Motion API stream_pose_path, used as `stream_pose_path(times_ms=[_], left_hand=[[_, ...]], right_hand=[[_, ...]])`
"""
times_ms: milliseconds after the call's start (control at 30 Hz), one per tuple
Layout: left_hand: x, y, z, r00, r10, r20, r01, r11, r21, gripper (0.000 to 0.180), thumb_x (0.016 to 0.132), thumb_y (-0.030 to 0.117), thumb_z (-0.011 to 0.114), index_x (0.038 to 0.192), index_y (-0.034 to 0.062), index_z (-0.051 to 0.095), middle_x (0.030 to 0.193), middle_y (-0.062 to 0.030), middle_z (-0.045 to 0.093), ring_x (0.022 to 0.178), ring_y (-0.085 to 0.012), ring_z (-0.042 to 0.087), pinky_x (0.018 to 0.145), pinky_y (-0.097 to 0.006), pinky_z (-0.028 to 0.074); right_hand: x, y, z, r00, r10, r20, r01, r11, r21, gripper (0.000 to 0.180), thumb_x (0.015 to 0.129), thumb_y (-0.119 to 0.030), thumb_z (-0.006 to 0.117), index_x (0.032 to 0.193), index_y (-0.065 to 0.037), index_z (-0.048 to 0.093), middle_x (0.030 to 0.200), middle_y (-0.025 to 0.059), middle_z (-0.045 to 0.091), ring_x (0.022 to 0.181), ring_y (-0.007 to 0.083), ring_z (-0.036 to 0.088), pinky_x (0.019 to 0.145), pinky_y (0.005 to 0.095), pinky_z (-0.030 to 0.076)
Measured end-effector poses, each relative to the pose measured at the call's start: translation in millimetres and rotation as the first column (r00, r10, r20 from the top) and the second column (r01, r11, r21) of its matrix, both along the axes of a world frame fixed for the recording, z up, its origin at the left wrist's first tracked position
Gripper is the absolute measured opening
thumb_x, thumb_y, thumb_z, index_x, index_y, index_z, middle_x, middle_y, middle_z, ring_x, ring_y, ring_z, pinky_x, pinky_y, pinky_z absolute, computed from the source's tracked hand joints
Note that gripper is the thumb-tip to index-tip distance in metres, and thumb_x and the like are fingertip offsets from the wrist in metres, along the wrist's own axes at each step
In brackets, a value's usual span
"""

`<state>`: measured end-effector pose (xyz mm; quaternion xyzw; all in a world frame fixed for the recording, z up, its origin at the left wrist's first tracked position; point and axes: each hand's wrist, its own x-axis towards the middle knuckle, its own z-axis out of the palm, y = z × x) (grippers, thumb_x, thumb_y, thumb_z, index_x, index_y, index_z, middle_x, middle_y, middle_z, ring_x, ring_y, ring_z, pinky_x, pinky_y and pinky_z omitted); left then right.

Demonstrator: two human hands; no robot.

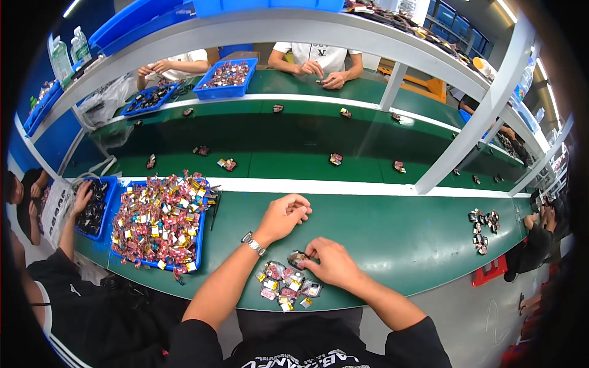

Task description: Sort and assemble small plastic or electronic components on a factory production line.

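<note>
Above the green bench, my left hand [286, 216] has its fingers curled in, with a metal-band watch [253, 243] on the wrist. Whatever those fingers hold, if anything, is hidden. Lower and to the right, my right hand [335, 262] pinches a small dark electronic part [298, 260] at the edge of a loose pile. That pile of small electronic parts [288, 283], dark-cased with pink, white and yellow patches, lies at the near edge of the bench. A blue tray [201, 242] heaped with pink, yellow and white parts with wires stands to my left.
Past a white rail [319, 186], a green conveyor belt [279, 144] carries scattered parts. A slanted white post [469, 113] rises at right. More parts [483, 230] lie grouped at the bench's right. Co-workers sit opposite and on both sides; one reaches into a blue tray [103, 229] of black pieces.
</note>
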<state>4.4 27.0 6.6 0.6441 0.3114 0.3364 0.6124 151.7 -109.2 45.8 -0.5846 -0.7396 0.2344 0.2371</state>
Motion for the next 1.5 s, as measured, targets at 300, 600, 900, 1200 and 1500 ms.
stream_pose_path(times_ms=[300, 600, 900, 1200, 1500], left_hand=[[-11.5, 0.1, 14.3, 0.954, -0.297, -0.039, 0.286, 0.942, -0.175, 0.034, 0.098, 0.012, 0.053, 0.13, 0.0004, 0.051, 0.107, -0.0079, 0.066, 0.09, -0.01, 0.063, 0.077, -0.026, 0.053], [-5.7, -2.3, 6.8, 0.98, -0.086, 0.18, 0.139, 0.942, -0.307, 0.037, 0.098, 0.004, 0.047, 0.135, -0.0001, 0.045, 0.117, -0.0126, 0.062, 0.102, -0.0179, 0.064, 0.087, -0.031, 0.057], [-1.1, -2.9, 4.5, 0.979, -0.023, 0.205, 0.088, 0.945, -0.314, 0.029, 0.096, -0.002, 0.047, 0.125, -0.0007, 0.048, 0.115, -0.0111, 0.061, 0.104, -0.0189, 0.063, 0.089, -0.032, 0.057], [-3.6, -1.8, 3.5, 0.952, 0.011, 0.307, 0.112, 0.919, -0.378, 0.029, 0.096, -0.002, 0.047, 0.125, -0.0022, 0.045, 0.117, -0.0149, 0.06, 0.105, -0.021, 0.063, 0.09, -0.034, 0.058], [-3.0, -0.8, 3.2, 0.951, 0.074, 0.301, 0.047, 0.925, -0.377, 0.03, 0.096, -0.002, 0.049, 0.125, -0.0019, 0.044, 0.118, -0.0156, 0.06, 0.105, -0.0211, 0.063, 0.09, -0.035, 0.057]], right_hand=[[40.6, 74.1, 13.3, 0.977, 0.038, -0.208, -0.035, 0.999, 0.016, 0.02, 0.077, -0.006, 0.07, 0.094, -0.002, 0.06, 0.081, 0.0132, 0.065, 0.076, 0.0291, 0.065, 0.071, 0.0388, 0.052], [27.6, 71.6, -10.2, 0.993, -0.048, -0.109, 0.099, 0.841, 0.532, 0.019, 0.079, -0.012, 0.072, 0.095, -0.007, 0.063, 0.097, 0.0058, 0.061, 0.088, 0.0253, 0.061, 0.071, 0.0369, 0.053], [23.9, 84.2, -25.2, 0.993, -0.112, 0.026, 0.081, 0.84, 0.536, 0.017, 0.08, -0.014, 0.068, 0.095, -0.007, 0.063, 0.1, 0.0056, 0.062, 0.089, 0.0246, 0.063, 0.071, 0.0375, 0.055], [28.7, 81.3, -14.5, 0.995, -0.04, 0.094, -0.029, 0.774, 0.633, 0.024, 0.079, -0.013, 0.068, 0.103, -0.008, 0.065, 0.101, 0.0056, 0.062, 0.087, 0.0241, 0.064, 0.069, 0.0366, 0.055], [34.7, 78.3, -18.2, 0.99, 0.068, -0.122, -0.006, 0.892, 0.452, 0.021, 0.074, -0.012, 0.077, 0.093, -0.008, 0.068, 0.096, 0.0053, 0.063, 0.086, 0.0245, 0.064, 0.074, 0.0349, 0.054]])
